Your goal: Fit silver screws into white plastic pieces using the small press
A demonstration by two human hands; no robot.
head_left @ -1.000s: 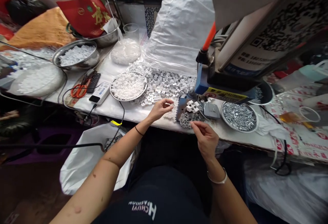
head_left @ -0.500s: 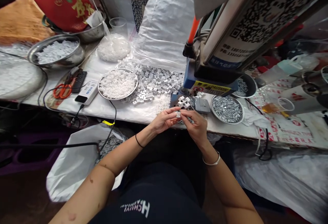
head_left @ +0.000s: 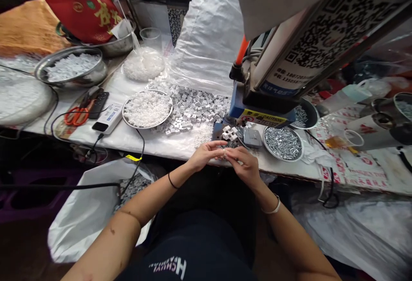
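While both forearms angle inward, the left hand (head_left: 204, 154) and right hand (head_left: 243, 165) press together, fingertips pinching a tiny white piece (head_left: 224, 154) just below the press (head_left: 236, 107), its axis too small to tell. A steel dish of white beads (head_left: 123, 111) sits left of the press, a steel dish of silver pins (head_left: 283, 161) right.

Long bench (head_left: 151, 149) under white sheeting, red-printed paper (head_left: 360, 173) across its right end. Beyond it, a bulging white plastic sack (head_left: 209, 28), a red gift bag (head_left: 85, 13), an orange cloth (head_left: 22, 25). Purple plastic crate (head_left: 28, 197) low at left, on a dark floor (head_left: 25, 246).
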